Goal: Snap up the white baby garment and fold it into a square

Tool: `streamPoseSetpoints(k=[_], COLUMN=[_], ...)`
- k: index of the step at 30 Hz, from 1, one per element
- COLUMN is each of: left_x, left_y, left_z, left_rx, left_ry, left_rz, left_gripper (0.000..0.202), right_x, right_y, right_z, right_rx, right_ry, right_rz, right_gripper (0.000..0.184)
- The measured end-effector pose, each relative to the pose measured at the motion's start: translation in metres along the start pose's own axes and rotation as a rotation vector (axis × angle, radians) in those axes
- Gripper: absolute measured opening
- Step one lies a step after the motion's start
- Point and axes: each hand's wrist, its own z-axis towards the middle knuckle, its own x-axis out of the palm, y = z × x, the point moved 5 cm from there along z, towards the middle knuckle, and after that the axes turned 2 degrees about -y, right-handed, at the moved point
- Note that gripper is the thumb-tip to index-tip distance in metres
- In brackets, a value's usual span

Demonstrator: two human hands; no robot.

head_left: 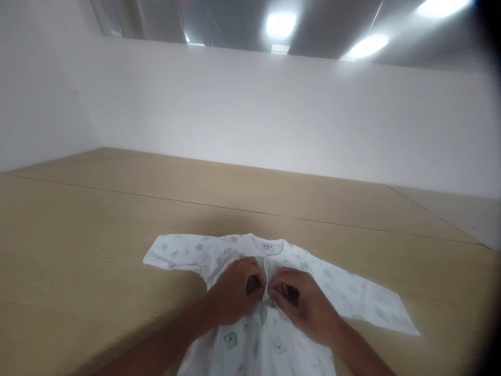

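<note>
A small white baby shirt (pixel 230 342) with green animal prints lies face up on the wooden table, its sleeves spread to both sides. A printed label shows inside its neckline. My left hand (pixel 240 287) pinches the shirt's front placket just below the collar. Close beside it, my right hand (pixel 295 295) pinches the other edge of the placket, with thumb and fingers pressed together. Whatever fastener may sit between the fingertips is too small to make out. The shirt's lower end runs out of view at the bottom.
The wooden table (pixel 97 209) stretches away on all sides, with a thin seam across it behind the shirt. A white wall or partition (pixel 254 115) rises at the far edge and another at the left. Bright ceiling lights (pixel 281 24) hang above.
</note>
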Motion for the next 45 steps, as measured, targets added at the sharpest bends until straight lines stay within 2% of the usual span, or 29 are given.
streamPoseSetpoints(k=[10, 15, 20, 30, 34, 37, 39, 41, 45], left_x=[0.0, -0.002, -0.004, -0.001, -0.003, -0.007, -0.008, -0.008, -0.002], left_y=[-0.003, -0.003, -0.002, -0.002, -0.003, -0.007, -0.011, -0.013, -0.013], left_z=[0.001, 0.001, 0.001, -0.001, -0.004, -0.009, -0.015, -0.022, -0.035], left_rx=[0.011, -0.039, -0.022, 0.018, 0.014, 0.087, 0.15, 0.172, 0.13], left_ry=[-0.011, -0.023, -0.026, -0.022, 0.022, 0.097, 0.136, 0.126, 0.006], left_rz=[-0.02, -0.047, -0.016, 0.043, 0.072, 0.103, 0.144, 0.185, 0.252], left_gripper=[0.011, 0.008, 0.007, 0.006, 0.017, 0.029, 0.043, 0.052, 0.035], right_x=[0.005, 0.005, 0.004, 0.003, 0.003, 0.001, -0.001, -0.004, -0.011], right_y=[-0.001, 0.001, 0.003, -0.001, -0.003, -0.004, -0.002, 0.0, 0.004], right_z=[-0.002, -0.002, -0.003, -0.002, 0.001, 0.003, -0.001, -0.01, -0.04], right_rx=[0.06, 0.011, -0.014, 0.049, 0.038, 0.025, 0.001, -0.027, -0.091], right_ry=[-0.023, -0.014, 0.005, -0.026, -0.069, -0.067, -0.027, -0.014, -0.109], right_rz=[-0.042, -0.092, -0.143, -0.054, -0.129, -0.16, -0.164, -0.172, -0.211], right_gripper=[0.011, 0.013, 0.013, 0.013, 0.015, 0.019, 0.022, 0.02, 0.032])
